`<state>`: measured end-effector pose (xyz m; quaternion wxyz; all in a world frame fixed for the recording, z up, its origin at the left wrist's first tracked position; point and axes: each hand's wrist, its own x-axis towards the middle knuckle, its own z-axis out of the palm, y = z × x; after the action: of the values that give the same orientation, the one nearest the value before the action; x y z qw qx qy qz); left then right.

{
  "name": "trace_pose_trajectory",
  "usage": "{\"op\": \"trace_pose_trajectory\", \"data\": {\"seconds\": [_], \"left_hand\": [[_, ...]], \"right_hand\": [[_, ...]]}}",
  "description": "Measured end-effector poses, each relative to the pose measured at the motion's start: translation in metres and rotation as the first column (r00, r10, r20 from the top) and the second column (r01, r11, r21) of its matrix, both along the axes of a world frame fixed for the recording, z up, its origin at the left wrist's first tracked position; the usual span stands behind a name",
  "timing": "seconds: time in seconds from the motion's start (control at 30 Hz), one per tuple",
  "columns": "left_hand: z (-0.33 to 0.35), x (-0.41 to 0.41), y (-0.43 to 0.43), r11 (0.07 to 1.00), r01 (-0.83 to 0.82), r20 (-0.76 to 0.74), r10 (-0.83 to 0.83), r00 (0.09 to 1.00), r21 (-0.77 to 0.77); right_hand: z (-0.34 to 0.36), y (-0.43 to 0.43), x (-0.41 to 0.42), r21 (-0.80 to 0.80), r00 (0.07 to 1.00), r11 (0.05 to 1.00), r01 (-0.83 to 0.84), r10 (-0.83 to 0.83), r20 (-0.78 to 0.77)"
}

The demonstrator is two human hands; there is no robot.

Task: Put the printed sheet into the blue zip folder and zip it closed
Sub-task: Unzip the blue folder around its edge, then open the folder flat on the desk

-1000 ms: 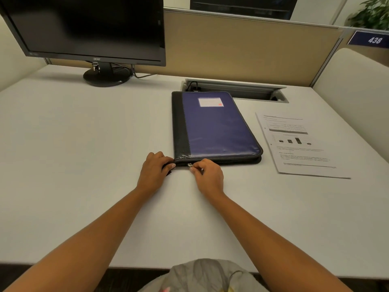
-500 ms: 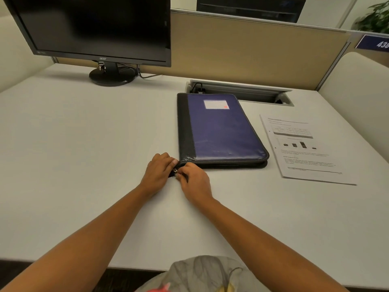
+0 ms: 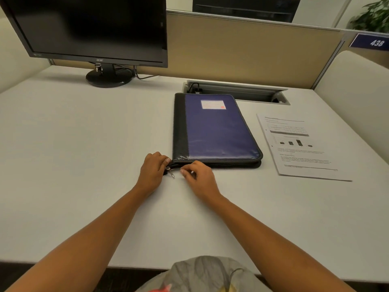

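The blue zip folder (image 3: 219, 131), with a black spine and a white label, lies flat and shut on the white desk (image 3: 84, 154). The printed sheet (image 3: 301, 148) lies on the desk to its right, outside the folder. My left hand (image 3: 152, 171) grips the folder's near-left corner. The metal zipper pull (image 3: 171, 174) lies loose on the desk at that corner, between my hands. My right hand (image 3: 200, 178) sits against the folder's front edge just right of the pull, fingers curled with nothing in them.
A black monitor (image 3: 94, 28) stands at the back left. A recessed cable tray (image 3: 242, 91) sits right behind the folder. Beige partitions (image 3: 242, 49) close off the desk's back and right sides.
My right hand drew the zipper pull left along the folder's front edge to the near-left corner, then let go of it and shifted slightly right. The left hand stayed on the corner.
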<state>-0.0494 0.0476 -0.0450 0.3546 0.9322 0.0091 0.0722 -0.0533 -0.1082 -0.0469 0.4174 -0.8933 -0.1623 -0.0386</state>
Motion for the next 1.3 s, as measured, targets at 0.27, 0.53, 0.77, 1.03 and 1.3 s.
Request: {"op": "trace_pose_trajectory", "data": {"seconds": [0.27, 0.53, 0.77, 1.03, 1.3], "left_hand": [[-0.004, -0.001, -0.008, 0.964, -0.261, 0.118, 0.254, 0.96, 0.046], [0.01, 0.014, -0.049, 0.967, 0.057, 0.242, -0.119, 0.963, 0.248], [0.021, 0.027, -0.082, 0.921, 0.249, 0.083, -0.285, 0.955, 0.3], [0.061, 0.042, -0.096, 0.934, 0.122, 0.27, -0.219, 0.938, 0.336], [0.09, 0.042, -0.053, 0.999, 0.032, 0.53, -0.033, 0.847, 0.012]], "right_hand": [[0.005, -0.065, 0.007, 0.124, 0.822, 0.832, 0.541, -0.554, 0.132], [0.019, -0.095, 0.026, 0.109, 0.643, 0.636, 0.764, -0.734, -0.218], [0.046, -0.09, 0.036, 0.454, 0.617, 0.424, 0.784, -0.616, -0.489], [0.102, -0.063, 0.027, 0.837, 0.817, 0.346, 0.423, -0.546, -0.187], [0.103, -0.047, 0.037, 0.683, 0.974, 0.707, 0.185, -0.224, -0.031]]}}
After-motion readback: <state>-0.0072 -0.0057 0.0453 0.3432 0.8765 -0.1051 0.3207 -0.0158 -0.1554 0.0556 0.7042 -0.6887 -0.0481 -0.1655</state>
